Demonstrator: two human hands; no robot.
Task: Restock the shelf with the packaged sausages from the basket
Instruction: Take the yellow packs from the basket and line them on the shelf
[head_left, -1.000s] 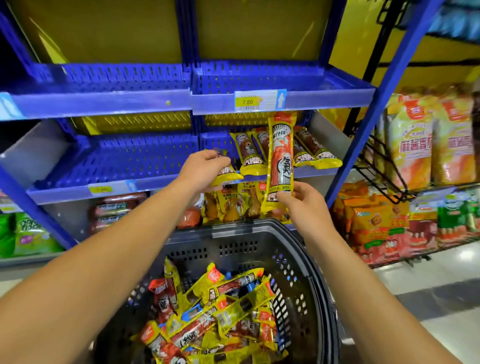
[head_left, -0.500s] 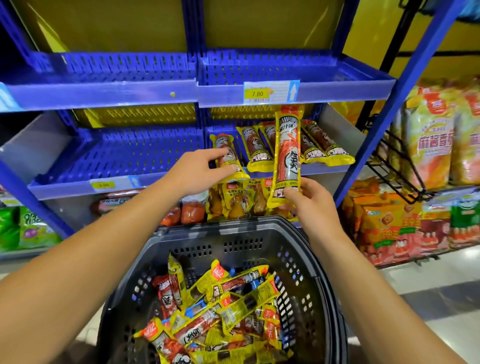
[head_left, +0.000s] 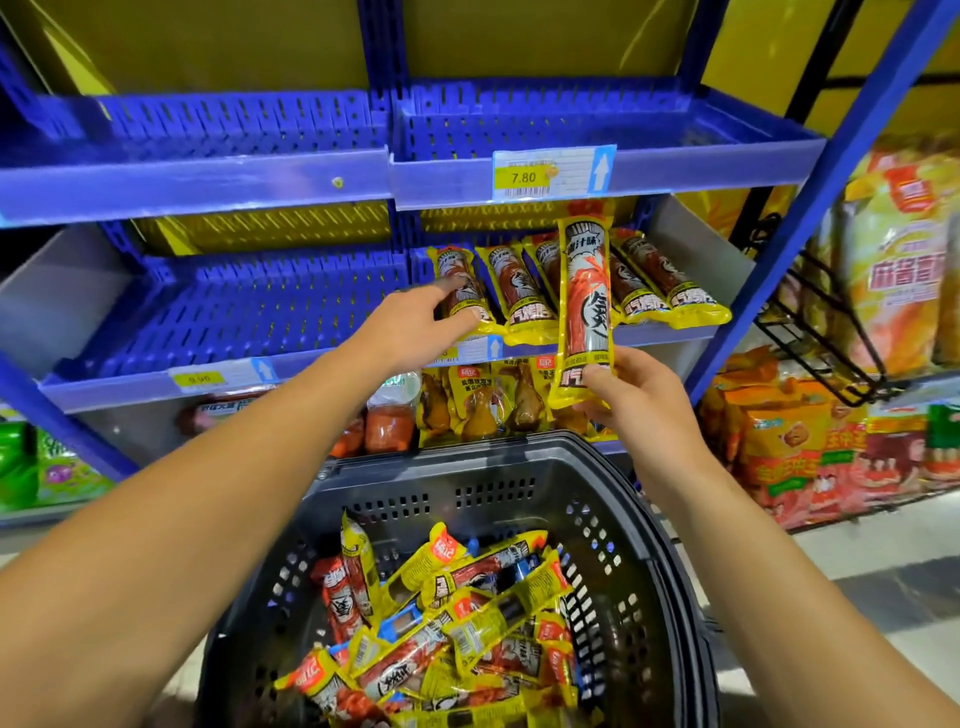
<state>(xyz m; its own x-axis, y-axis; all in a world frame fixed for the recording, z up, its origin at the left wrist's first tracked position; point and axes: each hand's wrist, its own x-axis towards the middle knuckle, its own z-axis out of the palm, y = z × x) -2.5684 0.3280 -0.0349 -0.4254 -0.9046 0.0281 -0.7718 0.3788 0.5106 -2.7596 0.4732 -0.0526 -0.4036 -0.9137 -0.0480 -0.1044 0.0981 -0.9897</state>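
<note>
- Since a moment ago, my left hand has set its sausage pack down at the left end of the row on the blue shelf, and my fingers now lie stretched over it, touching its lower half.
- My right hand pinches the bottom edge of another pack, holding it upright in front of the row.
- Four or so packs lie side by side on that shelf, yellow ends toward me; the upright one hides part of the row, so the count is unsure.
- Below my arms, the dark basket holds a loose heap of sausages.
- A price tag reading 7.80 hangs on the shelf above.
- Orange snack bags fill the rack to the right.
</note>
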